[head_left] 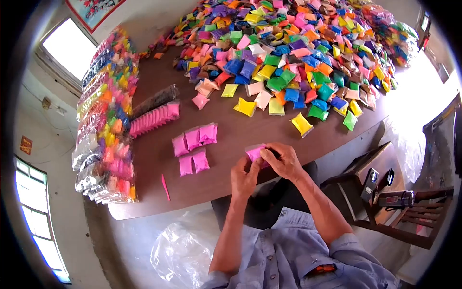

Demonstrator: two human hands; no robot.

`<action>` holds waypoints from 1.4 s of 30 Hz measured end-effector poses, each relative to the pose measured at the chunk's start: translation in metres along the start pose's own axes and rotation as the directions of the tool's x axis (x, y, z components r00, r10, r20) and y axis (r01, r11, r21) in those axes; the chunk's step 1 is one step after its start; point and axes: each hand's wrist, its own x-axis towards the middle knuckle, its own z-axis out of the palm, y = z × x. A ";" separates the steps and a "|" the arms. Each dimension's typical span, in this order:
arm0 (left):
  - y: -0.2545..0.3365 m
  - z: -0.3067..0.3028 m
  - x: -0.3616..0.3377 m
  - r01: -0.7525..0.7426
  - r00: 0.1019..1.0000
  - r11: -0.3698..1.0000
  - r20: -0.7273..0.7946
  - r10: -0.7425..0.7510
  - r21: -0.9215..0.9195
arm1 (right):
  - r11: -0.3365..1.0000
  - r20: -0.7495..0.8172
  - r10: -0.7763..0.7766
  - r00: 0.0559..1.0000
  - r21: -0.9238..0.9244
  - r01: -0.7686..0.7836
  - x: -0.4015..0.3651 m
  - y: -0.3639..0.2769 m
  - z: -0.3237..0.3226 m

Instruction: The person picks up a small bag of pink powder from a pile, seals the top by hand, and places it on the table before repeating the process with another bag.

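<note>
Both my hands meet at the table's near edge around one pink packet [255,152]. My left hand [244,177] pinches its lower left side, and my right hand [283,161] grips its right side with the thumb on top. The fingers cover much of the packet. To the left lie several matching pink packets [193,139] in two short rows. Beyond them, a long row of pink packets [155,119] stands packed side by side. A slim pink stick-like tool [165,187] rests on the table left of my hands.
A large heap of colourful packets [288,58] covers the table's far side. Stacked filled clear bags [108,125] line the left edge, beside a dark packet row [154,101]. Clear plastic [183,245] lies on the floor. A wooden chair [380,192] at right holds a flask [395,198].
</note>
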 end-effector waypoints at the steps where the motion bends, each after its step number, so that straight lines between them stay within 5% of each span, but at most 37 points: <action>1: 0.001 -0.001 0.000 0.021 1.000 1.000 -0.013 -0.021 -0.013 | 1.000 -0.010 0.006 1.000 0.010 -0.006 -0.001 -0.002 0.000; 7: 0.005 0.001 0.001 0.093 0.994 0.987 0.062 -0.086 -0.134 | 0.999 0.039 0.004 0.999 -0.042 -0.002 -0.001 0.003 -0.002; 11: 0.001 0.002 0.004 -0.007 0.997 0.999 0.076 0.010 -0.038 | 0.999 -0.008 -0.038 0.999 0.000 0.038 0.002 0.007 0.000; 16: 0.017 0.000 0.004 0.183 0.982 0.983 0.056 -0.182 -0.026 | 0.998 0.052 0.033 0.998 0.045 -0.035 0.000 -0.002 -0.005; 20: 0.011 0.001 0.005 0.154 0.987 0.988 0.055 -0.154 0.012 | 0.999 0.050 -0.010 0.999 0.032 0.008 -0.001 0.006 -0.005; 22: 0.013 0.006 0.004 0.072 0.997 0.966 0.018 -0.069 -0.247 | 1.000 0.030 -0.028 0.999 0.004 0.028 0.000 0.007 -0.005; 25: 0.016 0.006 0.005 0.065 0.997 0.947 -0.007 -0.071 -0.315 | 1.000 0.066 0.009 0.998 0.025 -0.011 0.001 0.002 -0.007; 32: -0.002 -0.002 0.001 0.051 0.998 0.999 0.028 -0.051 -0.015 | 0.996 0.029 -0.004 1.000 0.087 0.001 0.002 0.005 -0.003; 37: 0.004 -0.004 0.001 0.138 0.990 0.968 0.062 -0.128 -0.212 | 0.994 0.073 0.072 0.995 0.079 -0.077 0.003 0.011 -0.005; 42: 0.010 0.005 0.001 0.089 0.994 0.959 -0.031 -0.101 -0.269 | 0.998 0.067 -0.028 0.997 0.052 0.025 0.003 0.007 -0.005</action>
